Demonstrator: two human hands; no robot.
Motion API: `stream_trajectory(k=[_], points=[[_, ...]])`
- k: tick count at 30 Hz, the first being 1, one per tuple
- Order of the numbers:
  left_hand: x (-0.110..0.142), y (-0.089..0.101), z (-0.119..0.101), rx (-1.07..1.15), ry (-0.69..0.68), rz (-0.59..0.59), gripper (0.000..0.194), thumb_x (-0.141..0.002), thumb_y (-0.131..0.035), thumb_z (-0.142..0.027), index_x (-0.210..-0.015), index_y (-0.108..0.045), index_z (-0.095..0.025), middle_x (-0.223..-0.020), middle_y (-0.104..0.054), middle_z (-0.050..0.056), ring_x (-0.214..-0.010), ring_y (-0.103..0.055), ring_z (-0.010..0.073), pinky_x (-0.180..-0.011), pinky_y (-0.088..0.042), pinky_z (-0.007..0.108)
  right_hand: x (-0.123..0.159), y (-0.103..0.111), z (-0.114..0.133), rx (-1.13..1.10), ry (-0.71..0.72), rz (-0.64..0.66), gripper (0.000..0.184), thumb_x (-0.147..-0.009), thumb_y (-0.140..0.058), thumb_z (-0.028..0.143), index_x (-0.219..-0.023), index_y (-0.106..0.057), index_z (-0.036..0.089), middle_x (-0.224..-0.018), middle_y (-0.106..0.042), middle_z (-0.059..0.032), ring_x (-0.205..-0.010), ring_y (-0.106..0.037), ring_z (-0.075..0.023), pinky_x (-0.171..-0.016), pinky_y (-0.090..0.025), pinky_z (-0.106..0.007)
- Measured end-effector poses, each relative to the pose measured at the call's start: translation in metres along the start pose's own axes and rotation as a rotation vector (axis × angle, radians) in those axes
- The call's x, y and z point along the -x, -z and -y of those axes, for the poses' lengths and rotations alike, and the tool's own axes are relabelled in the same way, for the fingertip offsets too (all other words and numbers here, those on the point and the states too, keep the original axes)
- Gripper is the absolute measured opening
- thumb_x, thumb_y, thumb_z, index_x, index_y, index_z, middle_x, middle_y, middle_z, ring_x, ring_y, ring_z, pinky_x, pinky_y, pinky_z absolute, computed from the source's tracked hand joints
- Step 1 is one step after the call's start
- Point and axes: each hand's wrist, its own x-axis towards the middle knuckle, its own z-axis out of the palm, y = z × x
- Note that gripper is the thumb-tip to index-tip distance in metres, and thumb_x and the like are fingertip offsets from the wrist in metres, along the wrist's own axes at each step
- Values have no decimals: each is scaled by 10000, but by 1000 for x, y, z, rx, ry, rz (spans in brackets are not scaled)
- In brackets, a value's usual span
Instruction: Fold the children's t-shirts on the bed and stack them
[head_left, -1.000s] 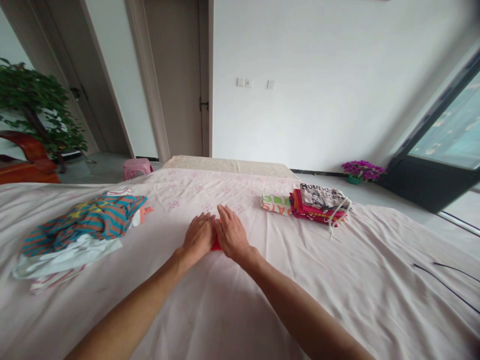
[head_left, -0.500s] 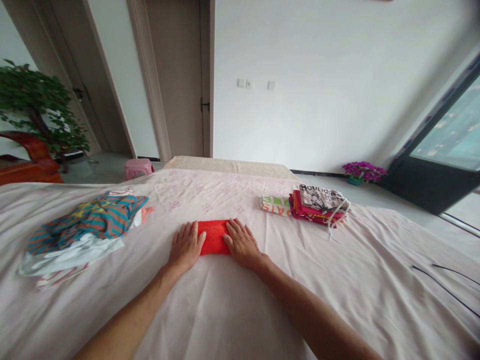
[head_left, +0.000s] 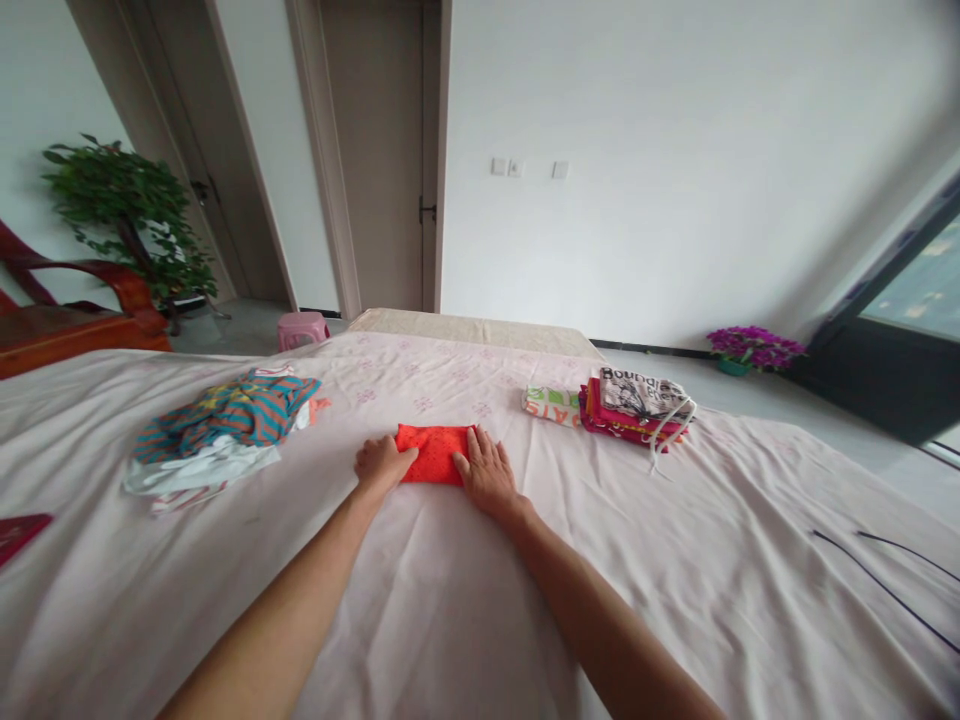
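A small folded red cloth [head_left: 433, 453] lies on the pale pink bed sheet [head_left: 465, 600] in front of me. My left hand [head_left: 382, 464] rests at its left end with the fingers curled onto the edge of the cloth. My right hand [head_left: 489, 473] lies flat at its right end, fingers stretched out and touching the cloth. A heap of unfolded clothes [head_left: 225, 425], striped teal and orange over white, sits to the left. A neat stack of folded clothes [head_left: 634, 405] sits to the right.
A dark cord [head_left: 877, 580] lies on the sheet at the far right. A red object [head_left: 19, 530] pokes in at the left edge. Beyond the bed are a pink stool [head_left: 301, 328], a potted plant [head_left: 127, 210], a wooden chair [head_left: 67, 320] and purple flowers [head_left: 754, 347].
My hands slid apart from the middle of the red cloth to its two ends, uncovering it. The left fingers have curled at the cloth's edge. The camera view shifted to the left.
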Motion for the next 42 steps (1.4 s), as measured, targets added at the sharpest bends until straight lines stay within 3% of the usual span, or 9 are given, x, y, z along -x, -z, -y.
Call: stream_trajectory(k=[8,11,14,18,21,25,30,37,42], points=[[19,-8,9,614,-65,23,310,-693,-582,-370,-937,-586,-178,-926,-721,111,-885,-691,246,-713,-515,310,-2,7,-9,-247,-74,75,651,-990,-388,497,-1549,-288,179,-1624,-207,-117,-1500,-183,-241,-1211,-105,-450],[29,-5,11,805,-76,80,374,-705,-559,-418,-980,-584,-166,-868,-717,74,-797,-692,204,-675,-521,293,10,18,-14,-581,-148,-71,664,-914,-522,485,-1489,-401,176,-1595,-295,-130,-1469,-261,-266,-1189,-214,-430],[40,2,5,1003,-63,120,417,-705,-604,-428,-1019,-586,-153,-825,-711,48,-757,-685,187,-668,-522,293,34,31,-9,-1115,-387,-178,628,-840,-615,516,-1371,-516,195,-1468,-472,-140,-1298,-494,-284,-1051,-424,-418],[62,5,-13,1340,-8,207,466,-651,-741,-345,-1054,-618,-146,-836,-718,29,-768,-680,177,-695,-523,291,56,45,9,-1748,-706,204,547,-751,-741,542,-1112,-608,153,-1245,-621,-170,-1045,-653,-260,-889,-518,-387],[81,-2,-25,1380,-14,273,488,-647,-769,-344,-1072,-640,-143,-888,-731,39,-812,-686,192,-717,-529,300,49,50,21,-1998,-738,344,497,-768,-732,551,-1037,-609,151,-1137,-667,-143,-993,-670,-223,-872,-516,-343],[93,-15,-30,1321,-13,352,510,-643,-788,-369,-1073,-640,-137,-960,-732,64,-916,-688,236,-782,-538,341,23,48,24,-2104,-781,124,329,-850,-670,394,-1089,-604,177,-1009,-707,-71,-875,-673,-188,-801,-540,-340],[73,-21,-24,1165,-32,390,580,-686,-782,-449,-1139,-585,-147,-1094,-707,122,-1006,-679,257,-851,-537,384,-7,40,8,-2042,-966,-94,269,-785,-636,145,-1045,-604,206,-851,-715,-9,-741,-663,-168,-716,-570,-353],[23,-32,11,934,-202,121,615,-701,-727,-519,-1169,-506,-186,-1154,-669,149,-1007,-674,245,-884,-543,419,-91,72,-72,-2025,-736,-730,360,-713,-667,128,-1041,-591,254,-867,-717,32,-773,-676,-153,-726,-573,-316],[13,-43,21,843,-268,134,624,-727,-682,-526,-1214,-485,-189,-1119,-675,136,-914,-699,236,-820,-578,412,-121,63,-128,-1879,-915,-927,398,-748,-580,159,-1128,-531,265,-859,-684,35,-722,-661,-154,-722,-579,-354]])
